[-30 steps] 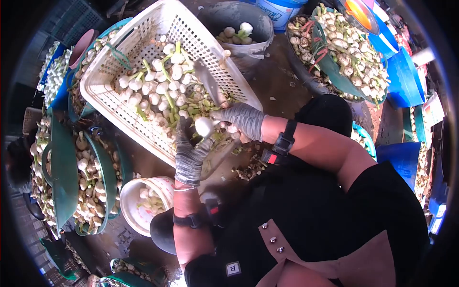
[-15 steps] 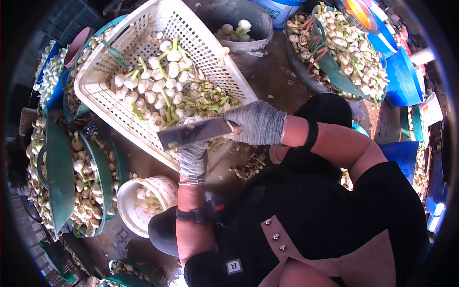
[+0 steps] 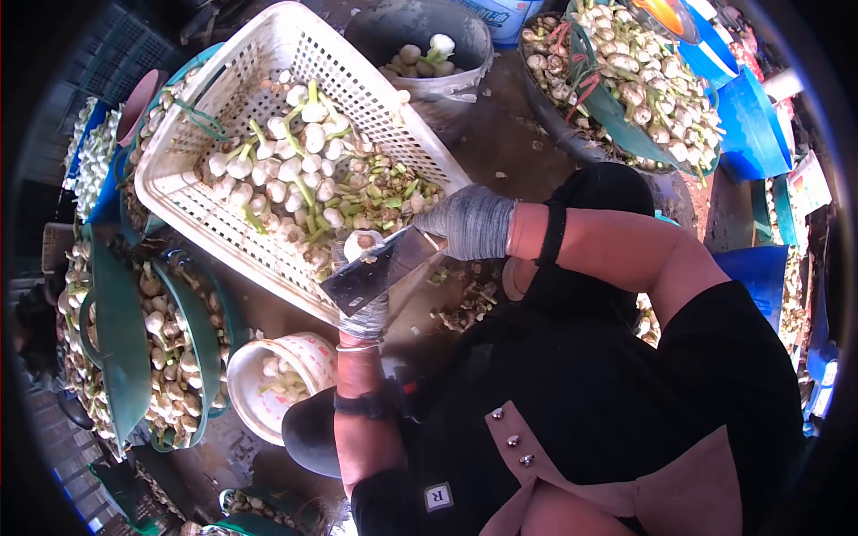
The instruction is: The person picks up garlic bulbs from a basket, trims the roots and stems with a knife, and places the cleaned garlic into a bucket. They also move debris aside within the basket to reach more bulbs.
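"Since 0.5 s ago, the far end of the knife [image 3: 382,270] has swung toward the wearer, and the pale bulb [image 3: 361,243] shows above its blade in the head view."

"What does each hand grip?"

"Right hand [image 3: 469,221] is closed around the knife's handle. Left hand [image 3: 364,319] holds the bulb, though the blade hides most of those fingers."

"And around the grip?"

"Just beyond it, 1 white basket [image 3: 357,98] bears more bulbs [image 3: 290,170] and green trimmings [image 3: 389,192]. Left of the grip, nearer the body, stands 1 white bucket [image 3: 319,355]; well beyond it, past the basket, 1 grey bucket [image 3: 384,31]."
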A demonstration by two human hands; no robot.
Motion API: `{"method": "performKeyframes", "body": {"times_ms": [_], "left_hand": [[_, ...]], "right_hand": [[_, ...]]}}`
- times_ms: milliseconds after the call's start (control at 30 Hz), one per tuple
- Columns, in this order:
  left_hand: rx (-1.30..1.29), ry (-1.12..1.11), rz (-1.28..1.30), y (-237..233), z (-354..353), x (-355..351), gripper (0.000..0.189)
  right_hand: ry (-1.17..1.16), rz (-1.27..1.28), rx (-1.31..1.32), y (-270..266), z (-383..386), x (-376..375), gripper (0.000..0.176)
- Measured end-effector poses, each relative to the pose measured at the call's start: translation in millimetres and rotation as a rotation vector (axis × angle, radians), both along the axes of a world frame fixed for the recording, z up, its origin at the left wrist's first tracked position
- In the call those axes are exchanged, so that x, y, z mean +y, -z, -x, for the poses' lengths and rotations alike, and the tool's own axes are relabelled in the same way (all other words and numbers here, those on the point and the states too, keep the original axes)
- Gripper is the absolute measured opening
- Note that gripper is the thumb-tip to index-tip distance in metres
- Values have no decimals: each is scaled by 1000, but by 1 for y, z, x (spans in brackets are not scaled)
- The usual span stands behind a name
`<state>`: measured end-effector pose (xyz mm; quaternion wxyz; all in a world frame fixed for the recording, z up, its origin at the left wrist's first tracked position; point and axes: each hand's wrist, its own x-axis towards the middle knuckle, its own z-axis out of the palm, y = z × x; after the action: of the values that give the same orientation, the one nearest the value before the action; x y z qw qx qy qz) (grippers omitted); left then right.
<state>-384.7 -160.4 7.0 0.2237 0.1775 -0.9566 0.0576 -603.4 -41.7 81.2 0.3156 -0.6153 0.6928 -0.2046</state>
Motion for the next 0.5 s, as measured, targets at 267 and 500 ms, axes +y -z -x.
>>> {"method": "performKeyframes", "body": {"times_ms": [267, 500], "left_hand": [[309, -622, -873, -174, -46, 31, 54], [-7, -503, -337, -150, -71, -1, 37]], "right_hand": [[190, 112, 286, 46, 54, -15, 22], [270, 125, -110, 16, 28, -39, 35]]}}
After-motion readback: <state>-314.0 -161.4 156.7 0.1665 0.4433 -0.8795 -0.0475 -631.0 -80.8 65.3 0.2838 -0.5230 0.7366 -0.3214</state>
